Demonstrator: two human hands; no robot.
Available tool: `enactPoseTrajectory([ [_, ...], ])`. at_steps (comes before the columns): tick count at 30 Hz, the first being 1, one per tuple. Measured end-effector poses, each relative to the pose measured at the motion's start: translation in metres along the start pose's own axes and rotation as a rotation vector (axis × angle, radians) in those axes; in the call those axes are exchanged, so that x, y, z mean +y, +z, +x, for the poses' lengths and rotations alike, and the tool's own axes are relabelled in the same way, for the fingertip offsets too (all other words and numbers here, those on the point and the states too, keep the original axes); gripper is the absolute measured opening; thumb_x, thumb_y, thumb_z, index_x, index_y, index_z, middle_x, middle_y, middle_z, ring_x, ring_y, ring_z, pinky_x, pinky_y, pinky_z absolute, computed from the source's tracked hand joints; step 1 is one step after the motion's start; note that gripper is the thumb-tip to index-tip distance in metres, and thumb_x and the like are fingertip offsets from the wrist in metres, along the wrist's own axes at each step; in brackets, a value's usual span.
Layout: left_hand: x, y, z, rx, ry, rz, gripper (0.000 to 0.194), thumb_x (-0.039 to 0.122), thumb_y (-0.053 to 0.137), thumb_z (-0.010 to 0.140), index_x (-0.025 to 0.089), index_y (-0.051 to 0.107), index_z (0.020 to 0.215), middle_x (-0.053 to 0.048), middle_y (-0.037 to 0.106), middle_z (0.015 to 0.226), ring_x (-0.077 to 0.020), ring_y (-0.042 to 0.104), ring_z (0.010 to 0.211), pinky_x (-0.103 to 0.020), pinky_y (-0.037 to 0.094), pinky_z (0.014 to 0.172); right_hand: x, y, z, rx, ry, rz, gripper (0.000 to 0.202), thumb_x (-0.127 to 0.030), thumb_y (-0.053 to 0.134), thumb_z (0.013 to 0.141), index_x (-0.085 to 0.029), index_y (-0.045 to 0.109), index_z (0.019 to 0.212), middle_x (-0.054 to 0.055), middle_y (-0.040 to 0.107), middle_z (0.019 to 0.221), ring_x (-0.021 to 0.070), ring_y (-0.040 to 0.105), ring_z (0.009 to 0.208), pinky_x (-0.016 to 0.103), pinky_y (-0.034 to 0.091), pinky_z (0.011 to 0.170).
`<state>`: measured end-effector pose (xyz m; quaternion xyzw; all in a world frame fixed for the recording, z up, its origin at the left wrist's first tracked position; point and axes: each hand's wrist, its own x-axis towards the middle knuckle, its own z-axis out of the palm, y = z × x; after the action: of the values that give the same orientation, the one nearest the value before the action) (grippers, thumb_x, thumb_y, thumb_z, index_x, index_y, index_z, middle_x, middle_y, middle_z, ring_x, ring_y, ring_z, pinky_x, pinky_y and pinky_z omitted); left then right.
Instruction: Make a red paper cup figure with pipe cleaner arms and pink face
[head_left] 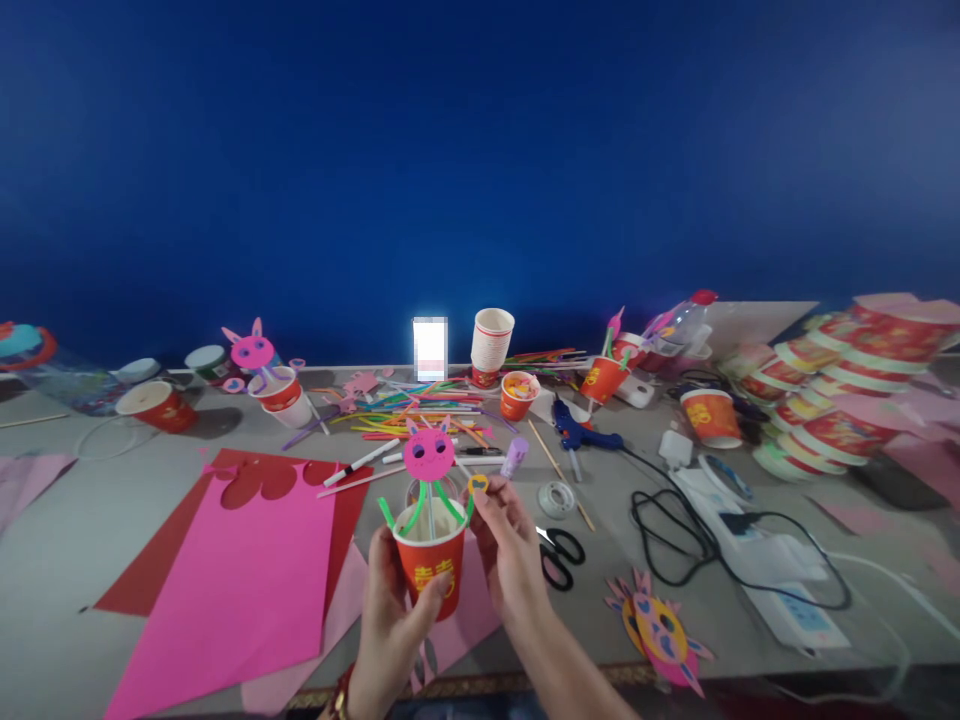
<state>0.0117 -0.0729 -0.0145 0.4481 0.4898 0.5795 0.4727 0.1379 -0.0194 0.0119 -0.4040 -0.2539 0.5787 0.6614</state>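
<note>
My left hand (396,610) is wrapped round a red paper cup (431,590) with yellow lettering, held upright near the table's front edge. From the cup rises a pink paper animal face (429,455) with ears. Green pipe cleaners (411,515) bend out over the rim on both sides. My right hand (514,545) pinches a small yellow paper piece (478,485) with a dark blue mark, at the end of the right-hand pipe cleaner. Whether the two are joined, I cannot tell. A pale pink sheet (457,630) lies beneath the cup.
To the left are pink paper (247,580) and a red sheet (161,550). Scissors (559,555), a tape roll (556,498) and a corded blue glue gun (585,430) lie right. Behind are pipe cleaners (420,415), stacked cups (492,345) and a finished-looking pink figure (253,352).
</note>
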Motion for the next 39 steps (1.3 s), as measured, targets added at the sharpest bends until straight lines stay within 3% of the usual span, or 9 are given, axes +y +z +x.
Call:
enactPoseTrajectory([
  [18, -0.002, 0.001, -0.001, 0.034, -0.026, -0.023, 0.054, 0.036, 0.074, 0.081, 0.023, 0.045, 0.125, -0.011, 0.061, 0.121, -0.0260, 0.064, 0.109, -0.037, 0.055, 0.092, -0.004, 0.003, 0.002, -0.013, 0.057, 0.079, 0.022, -0.032, 0.085, 0.071, -0.023, 0.066, 0.071, -0.005, 0.065, 0.066, 0.0137, 0.058, 0.063, 0.026, 0.045, 0.065],
  [28, 0.002, 0.002, -0.001, 0.033, -0.041, -0.055, 0.055, 0.034, 0.074, 0.080, 0.022, 0.046, 0.125, -0.012, 0.065, 0.120, -0.0276, 0.067, 0.108, -0.037, 0.057, 0.089, -0.003, 0.002, 0.001, -0.032, 0.055, 0.047, 0.019, -0.038, 0.082, 0.073, -0.024, 0.069, 0.075, 0.000, 0.074, 0.080, 0.0221, 0.070, 0.081, 0.033, 0.053, 0.077],
  [33, 0.008, 0.000, 0.002, 0.029, -0.005, -0.023, 0.053, 0.034, 0.073, 0.082, 0.023, 0.048, 0.126, -0.010, 0.066, 0.119, -0.0260, 0.066, 0.110, -0.035, 0.055, 0.092, -0.004, -0.008, -0.006, -0.200, 0.031, -0.021, 0.033, -0.048, 0.075, 0.081, -0.027, 0.072, 0.107, 0.007, 0.073, 0.110, 0.0267, 0.066, 0.104, 0.038, 0.053, 0.088],
  [36, 0.006, -0.001, 0.003, 0.006, 0.007, -0.025, 0.055, 0.033, 0.073, 0.083, 0.023, 0.045, 0.129, -0.010, 0.064, 0.122, -0.0259, 0.064, 0.113, -0.035, 0.053, 0.094, -0.003, -0.012, -0.014, -0.324, 0.073, -0.101, 0.046, -0.042, 0.080, 0.078, -0.027, 0.068, 0.119, 0.008, 0.070, 0.119, 0.0265, 0.067, 0.102, 0.038, 0.053, 0.088],
  [39, 0.002, -0.004, 0.006, -0.078, 0.008, -0.007, 0.057, 0.031, 0.074, 0.083, 0.024, 0.044, 0.131, -0.011, 0.061, 0.126, -0.0274, 0.061, 0.117, -0.039, 0.051, 0.098, -0.003, -0.014, -0.018, -0.396, 0.066, -0.177, 0.048, -0.035, 0.082, 0.075, -0.025, 0.067, 0.119, 0.008, 0.072, 0.116, 0.0266, 0.069, 0.099, 0.039, 0.054, 0.088],
])
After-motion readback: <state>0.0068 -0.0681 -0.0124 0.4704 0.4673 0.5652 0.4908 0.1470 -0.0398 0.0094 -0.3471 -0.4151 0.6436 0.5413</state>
